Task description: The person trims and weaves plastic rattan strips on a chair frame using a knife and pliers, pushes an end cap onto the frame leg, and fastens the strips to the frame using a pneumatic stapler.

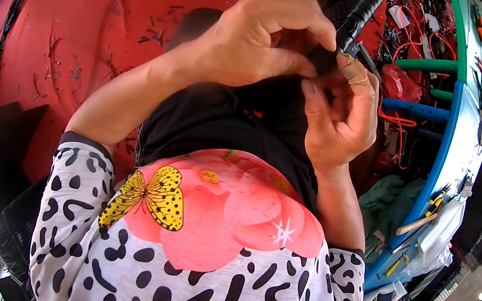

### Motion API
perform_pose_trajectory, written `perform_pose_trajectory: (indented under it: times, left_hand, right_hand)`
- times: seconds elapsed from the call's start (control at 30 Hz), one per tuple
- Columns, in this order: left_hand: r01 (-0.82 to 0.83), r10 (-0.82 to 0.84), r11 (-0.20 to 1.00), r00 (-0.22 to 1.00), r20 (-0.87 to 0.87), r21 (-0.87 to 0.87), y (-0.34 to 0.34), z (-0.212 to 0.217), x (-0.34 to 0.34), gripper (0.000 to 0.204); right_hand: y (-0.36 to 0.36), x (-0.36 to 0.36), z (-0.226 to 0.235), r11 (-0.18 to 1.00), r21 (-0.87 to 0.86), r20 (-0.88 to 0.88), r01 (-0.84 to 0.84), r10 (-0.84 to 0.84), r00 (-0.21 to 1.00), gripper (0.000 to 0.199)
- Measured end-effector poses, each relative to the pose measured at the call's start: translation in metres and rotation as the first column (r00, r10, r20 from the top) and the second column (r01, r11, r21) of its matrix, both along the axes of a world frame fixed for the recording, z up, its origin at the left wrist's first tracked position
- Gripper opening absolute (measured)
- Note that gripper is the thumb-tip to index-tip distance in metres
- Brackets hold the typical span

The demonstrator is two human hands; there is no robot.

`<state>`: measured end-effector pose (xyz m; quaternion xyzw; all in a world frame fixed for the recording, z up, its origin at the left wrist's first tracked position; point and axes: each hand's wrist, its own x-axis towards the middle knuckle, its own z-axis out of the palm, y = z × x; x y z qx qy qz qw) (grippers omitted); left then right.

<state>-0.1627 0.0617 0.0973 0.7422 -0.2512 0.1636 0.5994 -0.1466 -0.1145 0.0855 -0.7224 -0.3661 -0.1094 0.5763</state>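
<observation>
Over my lap, my left hand (pixel 266 37) curls its thumb and forefinger around a small black piece (pixel 321 59). The piece blends into the dark background, so its exact kind cannot be made out. Facing it from the right, my right hand (pixel 346 114) has bent fingers and a raised thumb at the same piece's lower edge. Tan tape wraps the forefinger (pixel 354 71) of that hand. Just beyond my fingers, a shiny black wrapped bar (pixel 363 18) runs up and away.
Red sheeting (pixel 79 15) strewn with black scraps covers the left side. At right stands a blue-edged bench (pixel 446 140) with green and blue bars. A wooden-handled tool (pixel 416 224), a yellow cutter (pixel 437 199) and clear plastic (pixel 438 247) lie on it. Orange cord (pixel 404 146) tangles beneath.
</observation>
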Motion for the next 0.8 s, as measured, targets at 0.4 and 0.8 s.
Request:
perform_pose_trajectory:
  times: [0.4,0.8]
  left_hand:
    - [0.003,-0.053,0.962,0.983,-0.175,-0.274,-0.013,-0.036,-0.005,0.018]
    - [0.019,-0.065,0.939,0.990,-0.123,-0.342,-0.030,-0.047,0.003,0.024]
  right_hand:
    - [-0.010,0.036,0.030,0.916,0.392,-0.881,-0.088,0.401,0.251,0.022]
    - [-0.012,0.054,0.077,0.934,-0.136,-0.969,-0.330,-0.056,0.243,0.024]
